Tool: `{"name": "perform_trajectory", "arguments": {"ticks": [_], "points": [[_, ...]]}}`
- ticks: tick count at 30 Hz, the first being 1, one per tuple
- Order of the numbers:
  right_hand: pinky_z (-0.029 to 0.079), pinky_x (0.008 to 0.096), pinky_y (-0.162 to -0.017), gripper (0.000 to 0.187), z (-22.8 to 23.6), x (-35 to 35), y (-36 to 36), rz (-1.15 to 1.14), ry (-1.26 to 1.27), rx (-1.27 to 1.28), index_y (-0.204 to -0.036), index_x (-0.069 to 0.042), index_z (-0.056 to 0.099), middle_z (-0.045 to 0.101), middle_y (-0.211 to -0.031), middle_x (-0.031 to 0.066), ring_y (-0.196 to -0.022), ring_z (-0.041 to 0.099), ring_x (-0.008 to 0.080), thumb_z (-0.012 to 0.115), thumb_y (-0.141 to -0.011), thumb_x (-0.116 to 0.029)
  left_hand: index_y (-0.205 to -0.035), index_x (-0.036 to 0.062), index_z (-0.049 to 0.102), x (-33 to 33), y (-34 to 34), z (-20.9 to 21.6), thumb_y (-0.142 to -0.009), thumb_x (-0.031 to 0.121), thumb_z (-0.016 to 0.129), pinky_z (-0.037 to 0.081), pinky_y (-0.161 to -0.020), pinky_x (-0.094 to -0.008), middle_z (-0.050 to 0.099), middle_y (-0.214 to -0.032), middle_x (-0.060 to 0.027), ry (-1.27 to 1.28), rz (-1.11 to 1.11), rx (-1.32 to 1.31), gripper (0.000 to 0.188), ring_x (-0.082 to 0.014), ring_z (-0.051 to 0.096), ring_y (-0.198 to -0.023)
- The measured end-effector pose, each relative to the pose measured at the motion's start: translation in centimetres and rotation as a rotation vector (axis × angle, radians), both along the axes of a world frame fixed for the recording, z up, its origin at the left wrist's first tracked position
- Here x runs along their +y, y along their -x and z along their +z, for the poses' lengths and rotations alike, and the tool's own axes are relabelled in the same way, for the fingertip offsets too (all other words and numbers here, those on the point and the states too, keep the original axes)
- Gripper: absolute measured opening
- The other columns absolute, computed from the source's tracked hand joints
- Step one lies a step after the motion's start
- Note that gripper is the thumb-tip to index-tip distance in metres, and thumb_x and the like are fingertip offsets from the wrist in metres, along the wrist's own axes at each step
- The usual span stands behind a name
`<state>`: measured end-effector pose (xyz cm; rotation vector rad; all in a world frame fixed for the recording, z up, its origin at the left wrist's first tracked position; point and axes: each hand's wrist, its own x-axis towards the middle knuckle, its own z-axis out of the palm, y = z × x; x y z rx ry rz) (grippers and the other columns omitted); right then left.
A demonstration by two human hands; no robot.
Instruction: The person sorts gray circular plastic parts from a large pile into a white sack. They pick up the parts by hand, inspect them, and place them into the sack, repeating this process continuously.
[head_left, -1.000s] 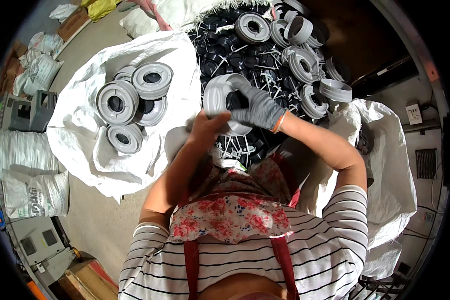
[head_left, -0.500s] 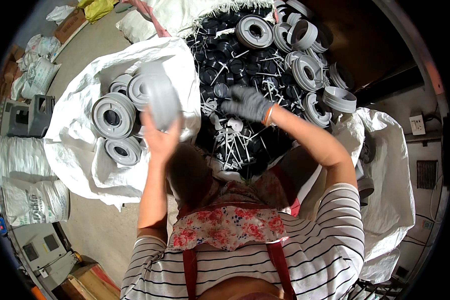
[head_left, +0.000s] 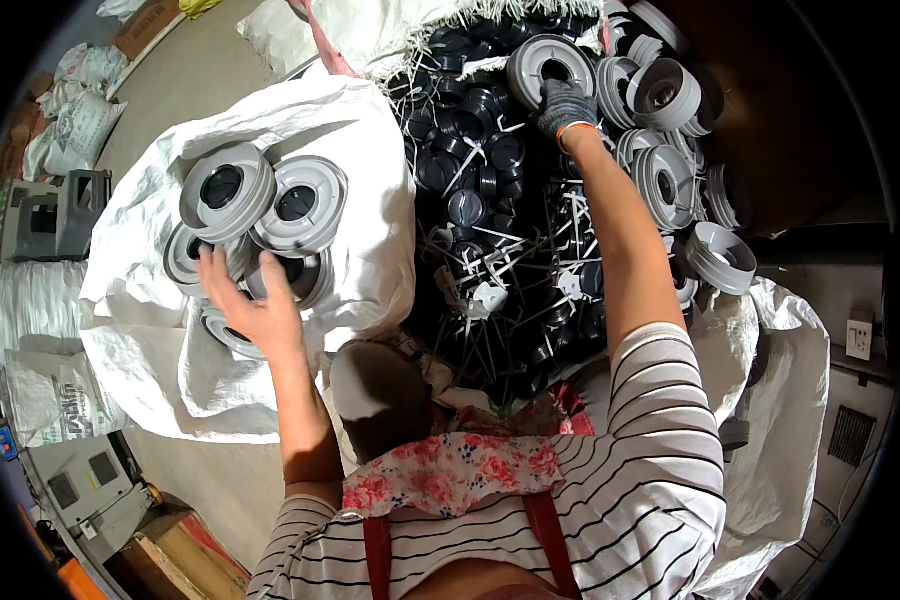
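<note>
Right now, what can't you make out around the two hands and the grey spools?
Head view only:
- Right hand: gloved, on a grey spool; its fingers hide whether they grip or just rest.
- Left hand: open over the spools in the white sack; it covers the spool beneath.
- Black parts pile: single shapes too small and tangled to tell.
- Right-side spools: bent and dimmed by the fisheye rim.

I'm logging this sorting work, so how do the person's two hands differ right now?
The right hand wears a grey knit glove; the left hand is bare. The right hand grips the rim of a grey spool at the black parts pile; the left hand lies open, fingers spread, over grey spools in the white sack. Both touch grey spools.
</note>
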<state>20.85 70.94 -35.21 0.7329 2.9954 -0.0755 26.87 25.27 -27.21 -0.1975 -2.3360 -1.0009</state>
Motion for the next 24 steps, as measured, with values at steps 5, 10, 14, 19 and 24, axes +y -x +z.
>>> {"name": "perform_trajectory", "arguments": {"ticks": [5, 10, 14, 19, 24], "points": [[0.045, 0.0484, -0.084, 0.025, 1.7, -4.2, -4.2, 0.421, -0.085, -0.012, -0.091, -0.007, 0.063, 0.064, -0.097, 0.0185, -0.097, 0.06, 0.0355, 0.057, -0.069, -0.015, -0.121, 0.0034, 0.055, 6.4, -2.4, 2.1, -0.072, 0.004, 0.071, 0.028, -0.106, -0.0413, 0.043, -0.137, -0.0202, 0.211, -0.715, -0.194, 0.052, -0.0354, 0.035, -0.13], [0.046, 0.046, -0.079, 0.033, 5.6, -9.4, -16.2, 0.828, 0.195, -0.114, -0.093, -0.003, 0.059, 0.064, -0.088, 0.0178, -0.085, 0.062, 0.035, 0.065, -0.064, -0.018, -0.139, 0.0146, 0.036, 11.5, -6.1, 1.8, -0.063, 0.008, 0.075, 0.014, -0.112, -0.0504, 0.027, -0.147, -0.0123, 0.605, -1.108, -0.105, 0.085, -0.036, 0.015, -0.139], [0.045, 0.042, -0.088, 0.052, 9.8, -12.4, -21.2, 0.928, 0.76, -0.049, -0.107, -0.001, 0.059, 0.062, -0.1, 0.0189, -0.1, 0.058, 0.0314, 0.075, -0.064, -0.026, -0.133, 0.0054, 0.039, 12.1, -7.7, 1.3, -0.063, 0.017, 0.076, 0.023, -0.109, -0.0451, 0.05, -0.126, -0.0184, 0.685, -1.245, -0.355, 0.08, -0.0323, 0.042, -0.124], [0.05, 0.0375, -0.077, 0.038, 5.9, -5.9, -15.4, 0.229, 0.669, 0.172, -0.094, -0.003, 0.066, 0.067, -0.089, 0.0152, -0.086, 0.063, 0.0284, 0.065, -0.082, -0.039, -0.103, -0.0019, 0.059, 10.2, -10.1, 2.6, -0.065, 0.028, 0.078, 0.051, -0.072, -0.035, 0.064, -0.093, -0.0154, 0.067, -0.883, -0.822, 0.052, -0.0231, 0.064, -0.082], [0.045, 0.0405, -0.091, 0.054, -1.2, -3.3, -10.0, 0.163, 0.313, 0.107, -0.114, -0.003, 0.057, 0.061, -0.11, 0.0203, -0.104, 0.058, 0.0349, 0.07, -0.073, -0.037, -0.106, -0.0021, 0.057, 9.3, -9.0, -1.8, -0.07, 0.026, 0.077, 0.05, -0.07, -0.0286, 0.063, -0.091, -0.0085, -0.554, -0.685, -1.009, 0.05, -0.0145, 0.061, -0.08]]}}
